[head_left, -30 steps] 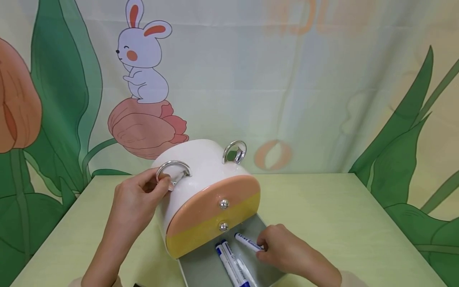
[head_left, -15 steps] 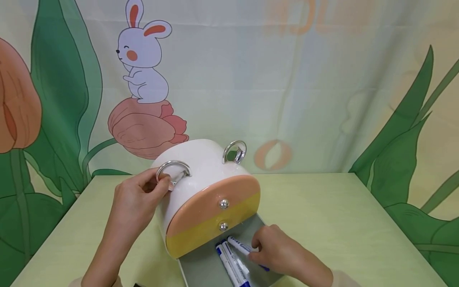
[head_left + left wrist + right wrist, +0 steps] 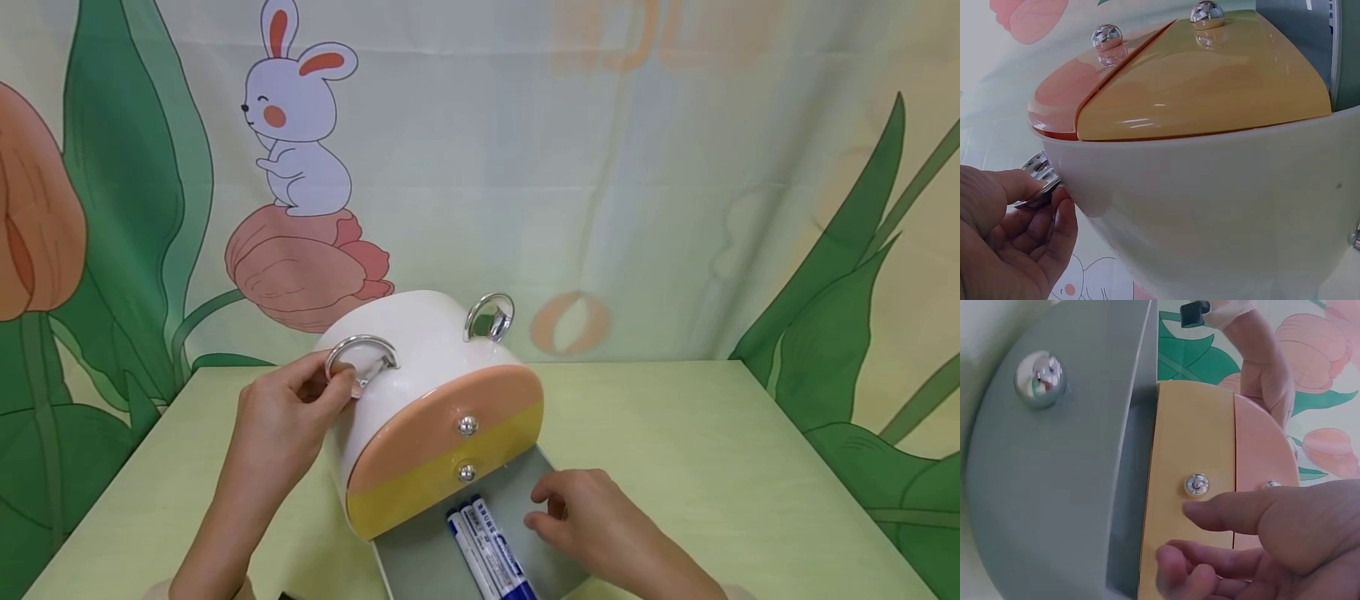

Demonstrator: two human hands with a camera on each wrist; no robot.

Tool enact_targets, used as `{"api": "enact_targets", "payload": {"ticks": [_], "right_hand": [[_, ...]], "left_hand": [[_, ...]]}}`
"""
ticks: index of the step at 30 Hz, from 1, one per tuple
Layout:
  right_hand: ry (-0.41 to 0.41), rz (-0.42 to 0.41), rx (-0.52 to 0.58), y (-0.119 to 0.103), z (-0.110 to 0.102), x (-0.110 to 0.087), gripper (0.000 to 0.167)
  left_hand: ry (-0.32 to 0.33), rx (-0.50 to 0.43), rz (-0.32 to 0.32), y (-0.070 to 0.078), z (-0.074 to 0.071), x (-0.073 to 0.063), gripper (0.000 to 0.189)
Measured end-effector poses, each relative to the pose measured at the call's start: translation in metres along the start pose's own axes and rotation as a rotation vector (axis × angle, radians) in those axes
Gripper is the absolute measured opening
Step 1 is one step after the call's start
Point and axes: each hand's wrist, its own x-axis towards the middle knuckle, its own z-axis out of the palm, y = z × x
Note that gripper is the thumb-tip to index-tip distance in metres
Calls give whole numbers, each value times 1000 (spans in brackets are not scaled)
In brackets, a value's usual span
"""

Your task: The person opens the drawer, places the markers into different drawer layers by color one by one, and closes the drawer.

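My left hand grips the silver ring handle on the left side of a small white drawer cabinet. In the left wrist view, thumb and fingers pinch that handle. The cabinet's grey bottom drawer is pulled out. Three white marker pens with blue ends lie side by side in it. Over the drawer's right part is my right hand, just right of the pens, fingers loosely bent and holding nothing. The right wrist view shows a gap between thumb and fingers.
Above the pulled-out drawer, a yellow drawer front and an orange one, each with a silver knob, are closed. A second ring handle rises on the cabinet's right. Behind the pale green table hangs a printed curtain.
My right hand has moved the slanted marker pen left until it lies alongside the other two, then let go and drawn slightly off. The left hand stays on the handle.
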Motion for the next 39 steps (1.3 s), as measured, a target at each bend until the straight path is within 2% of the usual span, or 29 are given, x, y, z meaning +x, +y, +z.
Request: {"api": "enact_targets", "payload": {"ticks": [12, 17, 20, 23, 29, 33, 35, 37, 39], "right_hand": [[111, 14, 220, 9, -6, -29, 5], [168, 33, 279, 14, -6, -44, 8], [205, 71, 310, 16, -3, -51, 11], [261, 86, 303, 17, 4, -60, 12], [380, -12, 205, 24, 24, -71, 19], [399, -49, 179, 29, 35, -77, 22], [414, -94, 166, 32, 40, -80, 25], [399, -156, 159, 35, 44, -83, 26], [339, -185, 191, 35, 46, -86, 26]], "left_hand": [[-14, -5, -8, 0, 1, 1, 15], [-17, -3, -14, 1, 0, 1, 15], [-17, -5, -21, 1, 0, 1, 15], [-18, -8, -21, 1, 0, 0, 15], [-15, -14, -20, 0, -1, 0, 15], [-18, -15, -27, 1, -1, 0, 16], [-21, -13, -27, 2, -1, 0, 16], [-22, -10, -28, 2, -1, 0, 16], [-21, -9, -28, 1, -1, 1, 16]]}}
